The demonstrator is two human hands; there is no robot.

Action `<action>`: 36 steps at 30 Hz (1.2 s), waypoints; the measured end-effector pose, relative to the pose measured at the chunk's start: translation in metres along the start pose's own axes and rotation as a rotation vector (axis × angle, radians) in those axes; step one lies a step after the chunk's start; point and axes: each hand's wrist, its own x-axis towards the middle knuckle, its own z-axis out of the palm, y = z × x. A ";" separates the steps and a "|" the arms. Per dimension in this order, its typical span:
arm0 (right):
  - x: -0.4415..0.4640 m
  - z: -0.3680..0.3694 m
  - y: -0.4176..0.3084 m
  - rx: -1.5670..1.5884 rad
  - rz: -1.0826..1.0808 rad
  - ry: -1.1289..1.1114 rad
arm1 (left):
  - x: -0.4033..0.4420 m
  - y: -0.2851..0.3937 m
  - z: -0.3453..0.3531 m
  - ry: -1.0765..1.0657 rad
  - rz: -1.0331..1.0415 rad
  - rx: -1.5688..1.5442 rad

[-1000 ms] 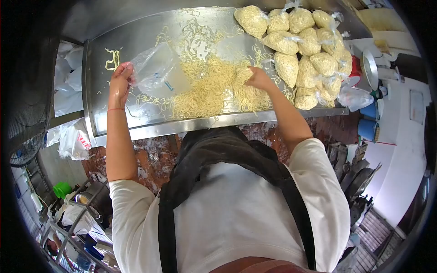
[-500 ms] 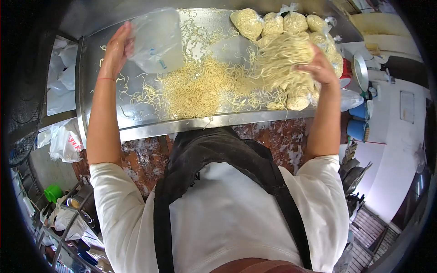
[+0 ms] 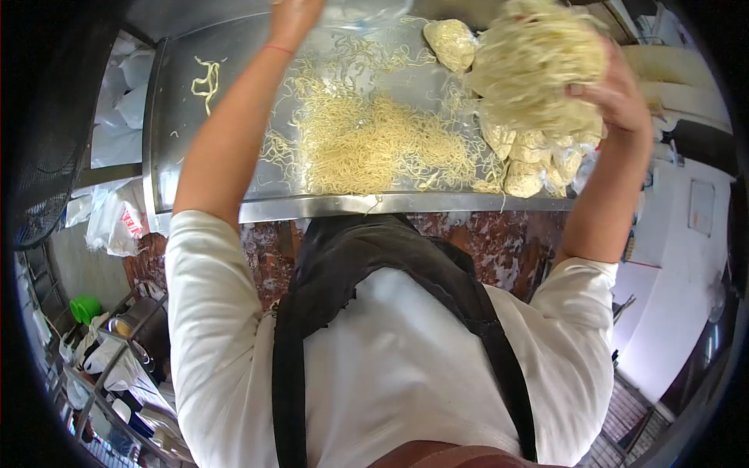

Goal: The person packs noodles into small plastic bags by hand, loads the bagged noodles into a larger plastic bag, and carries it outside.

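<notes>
My right hand [image 3: 622,92] grips a large bunch of pale yellow noodles [image 3: 538,74], raised above the filled bags at the right and blurred by motion. At the top edge is my left hand [image 3: 297,17], its fingers cut off by the frame. A clear plastic bag [image 3: 367,12] hangs from it, mostly out of view. Below, a loose pile of noodles [image 3: 367,152] spreads over the metal tray table [image 3: 179,148]. Filled bags of noodles [image 3: 451,45] cluster on the right side, partly hidden behind the held bunch.
A raised metal lip [image 3: 328,206] runs along the table's front edge, close to my dark apron [image 3: 359,234]. Stray noodles [image 3: 207,82] lie at the left. White plastic bags [image 3: 117,222] hang beside the table, and a metal rack [image 3: 109,370] stands lower left.
My left hand has moved up and right with the plastic bag, to the top edge. My right hand has lifted the noodle bunch up and to the right.
</notes>
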 end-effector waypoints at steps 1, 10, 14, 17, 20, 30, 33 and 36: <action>0.019 0.030 0.017 -0.163 -0.162 -0.038 | -0.005 0.025 0.004 0.000 0.037 -0.074; 0.119 0.206 0.060 0.484 0.305 0.043 | -0.129 0.121 -0.069 -0.344 0.292 -0.376; 0.159 0.261 0.062 0.777 0.453 0.290 | -0.155 0.107 -0.064 -0.182 0.075 -0.275; 0.173 0.281 0.085 0.671 0.381 0.094 | -0.140 0.062 -0.047 -0.100 -0.253 -0.267; 0.137 0.254 0.087 0.518 0.243 -0.206 | -0.130 0.009 -0.043 -0.122 -0.500 -0.346; 0.117 0.383 0.207 -0.696 0.228 0.088 | -0.111 0.025 -0.064 -0.199 -0.691 -0.481; 0.151 0.334 0.177 -0.379 0.263 -0.237 | -0.108 0.036 -0.085 -0.338 -0.650 -0.307; 0.170 0.311 0.127 -0.161 0.097 -0.431 | -0.124 0.029 -0.085 -0.415 -0.574 -0.277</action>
